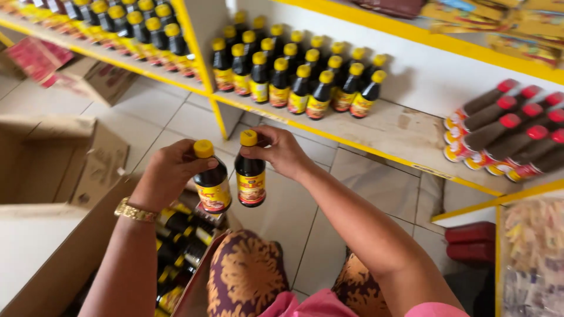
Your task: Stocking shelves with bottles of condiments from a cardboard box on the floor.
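At the far left an open cardboard box (64, 158) sits on the pale tiled floor (364, 176), its flaps spread. Nearer the person, a second carton (70, 258) stands open, and inside it lie more dark bottles with yellow caps (176, 246), packed close together.

The left hand (167, 173), with a gold watch (135, 211) at the wrist, is closed around the neck of a dark sauce bottle (212, 182) with a yellow cap and a red and yellow label. The fingers wrap the neck just under the cap, and the bottle hangs upright above the carton.

Just beside it, nearly touching, the right hand (282, 151) grips a second bottle (251, 176) of the same kind. Its fingers and thumb pinch the neck below the yellow cap, and this bottle too is upright, held in the air in front of the shelf.

Above and behind the hands, a white shelf with yellow edging (376, 126) carries a block of matching yellow-capped bottles (299, 76) standing in rows. Farther right on the same shelf, brown bottles with red caps (505, 129) lie on their sides in a stack. At the bottom, the person's patterned clothing (244, 276) covers the knees.
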